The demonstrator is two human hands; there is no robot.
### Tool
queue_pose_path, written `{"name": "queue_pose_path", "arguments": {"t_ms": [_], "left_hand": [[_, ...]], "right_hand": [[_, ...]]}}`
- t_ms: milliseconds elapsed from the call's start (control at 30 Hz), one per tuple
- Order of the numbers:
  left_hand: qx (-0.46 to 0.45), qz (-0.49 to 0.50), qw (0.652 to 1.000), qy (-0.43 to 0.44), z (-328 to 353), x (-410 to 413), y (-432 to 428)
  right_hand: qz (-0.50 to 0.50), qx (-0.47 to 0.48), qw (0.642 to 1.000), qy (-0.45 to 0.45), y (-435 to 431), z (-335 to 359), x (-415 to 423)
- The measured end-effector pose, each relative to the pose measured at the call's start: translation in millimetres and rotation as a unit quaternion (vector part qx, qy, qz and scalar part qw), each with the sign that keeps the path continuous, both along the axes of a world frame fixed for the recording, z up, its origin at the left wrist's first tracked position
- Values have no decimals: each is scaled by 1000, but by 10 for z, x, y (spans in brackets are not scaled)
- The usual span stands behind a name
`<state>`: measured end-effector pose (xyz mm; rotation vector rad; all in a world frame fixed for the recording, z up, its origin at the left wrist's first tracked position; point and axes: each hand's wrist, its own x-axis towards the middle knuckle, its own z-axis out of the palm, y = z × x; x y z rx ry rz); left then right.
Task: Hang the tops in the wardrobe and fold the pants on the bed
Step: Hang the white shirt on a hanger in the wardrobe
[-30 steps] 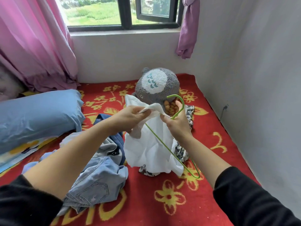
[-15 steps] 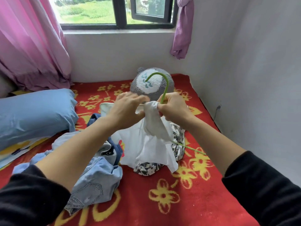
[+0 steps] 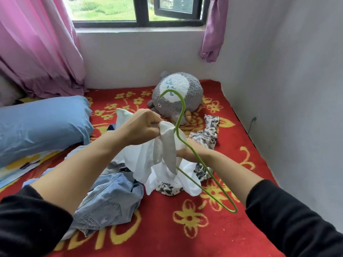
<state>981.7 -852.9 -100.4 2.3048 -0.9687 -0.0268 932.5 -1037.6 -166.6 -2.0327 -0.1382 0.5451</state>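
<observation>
I hold a white top [image 3: 163, 164] up over the bed [image 3: 185, 229]. My left hand [image 3: 143, 127] is closed on the top's upper edge, beside the neck of a green wire hanger [image 3: 181, 115]. The hanger's hook stands upward and its lower loop hangs down to the right, outside the cloth. My right hand [image 3: 187, 150] is mostly hidden behind the white fabric, and only its wrist shows. Light blue jeans [image 3: 105, 199] lie crumpled on the bed under my left forearm. A black-and-white patterned garment [image 3: 207, 138] lies behind and under the white top.
A grey plush toy [image 3: 178, 97] sits at the head of the bed below the window. A blue pillow [image 3: 40, 125] lies at the left, pink curtains [image 3: 37, 45] hang behind it. A white wall [image 3: 287, 89] runs close along the bed's right side.
My right hand went from the hanger's neck down behind the white top. The hanger's lower loop now hangs out to the lower right. My left hand stays closed on the top's edge.
</observation>
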Motion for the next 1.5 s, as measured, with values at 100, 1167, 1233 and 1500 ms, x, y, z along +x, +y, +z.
{"name": "queue_pose_path", "arguments": {"t_ms": [100,1167,1233,1500], "left_hand": [[26,8,999,-33,30,44,131],[145,243,952,-116,-428,205,577],[123,237,959,-91,-460,182,559],[-1,229,973,-40,-445,100,556]], "right_hand": [[-90,-57,994,-16,-13,-130,116],[-314,-287,881,-206,-518,-63,308],[-363,-153,911,-126,-416,25,315],[-146,210,967,-1,90,617,135]]}}
